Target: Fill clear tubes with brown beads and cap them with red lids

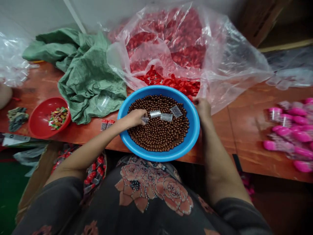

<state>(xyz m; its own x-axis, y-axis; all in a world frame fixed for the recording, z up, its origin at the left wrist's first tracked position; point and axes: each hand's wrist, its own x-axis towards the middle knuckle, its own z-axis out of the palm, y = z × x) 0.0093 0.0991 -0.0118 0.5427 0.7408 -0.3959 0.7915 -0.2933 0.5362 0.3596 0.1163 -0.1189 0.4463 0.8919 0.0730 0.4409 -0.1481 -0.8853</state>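
Note:
A blue basin (195, 137) full of small brown balls (156, 137) sits at the table's front edge, against my body. Several clear plastic tubes lie on the balls, among them one (176, 111) towards the right. My left hand (137, 117) is over the basin's left part, its fingers closed on a small clear tube (145, 120) low at the balls. Just outside the right rim, my right hand (203, 107) is curled beside the red plastic caps (181, 85) and the bag's edge. Its fingertips are partly hidden, and what they grip is unclear.
Behind the basin lies a large clear bag (227, 62) of red caps. A green woven sack (90, 78) and a red bowl (36, 120) of wrapped pieces are left. Pink-capped tubes (290, 130) lie right. Below the table, a box (31, 186) stands near red-capped tubes (94, 173).

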